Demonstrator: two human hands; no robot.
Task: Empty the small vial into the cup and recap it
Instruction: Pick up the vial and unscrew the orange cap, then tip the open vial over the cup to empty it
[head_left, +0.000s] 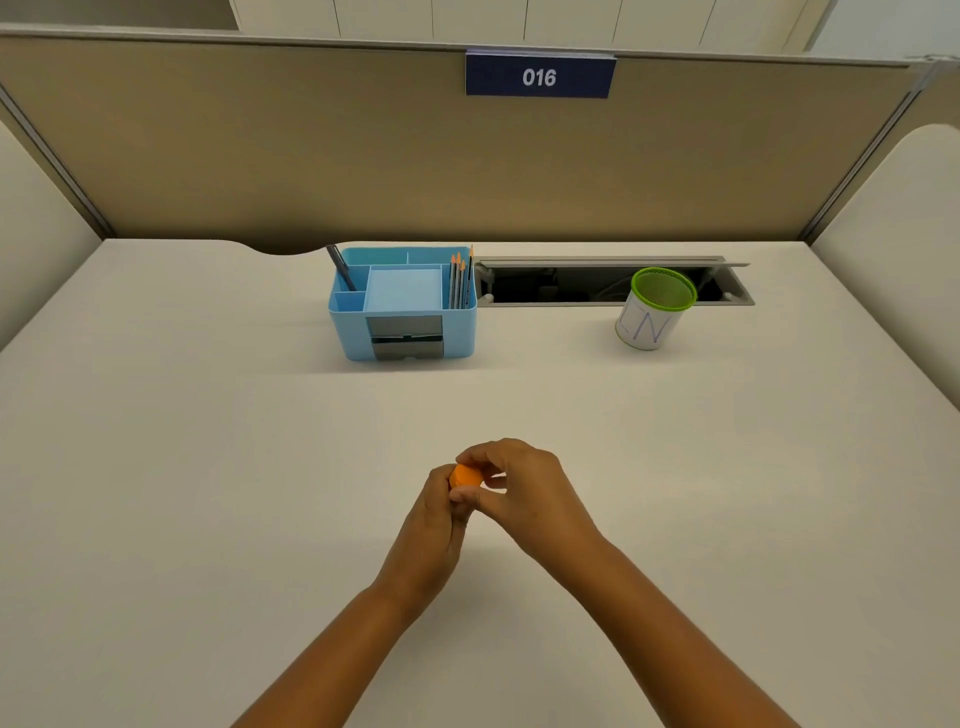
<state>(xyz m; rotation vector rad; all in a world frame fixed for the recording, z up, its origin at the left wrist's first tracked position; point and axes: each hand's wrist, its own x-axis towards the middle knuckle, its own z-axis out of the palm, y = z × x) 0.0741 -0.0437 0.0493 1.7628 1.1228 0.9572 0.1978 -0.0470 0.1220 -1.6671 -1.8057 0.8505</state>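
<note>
Both hands meet over the middle of the white desk. My left hand (436, 512) wraps around the small vial, whose body is hidden inside the fist. Only the vial's orange cap (464, 475) shows, poking out above the left fingers. My right hand (522, 491) pinches that cap with thumb and fingertips. The cup (652, 312), a green mesh cup with a white paper band marked in blue, stands upright far back on the right, well apart from the hands.
A blue desk organiser (402, 304) with pens and pencils stands at the back centre. Behind the cup an open cable tray slot (582, 283) runs along the desk's rear edge. Beige partition walls enclose the desk on three sides.
</note>
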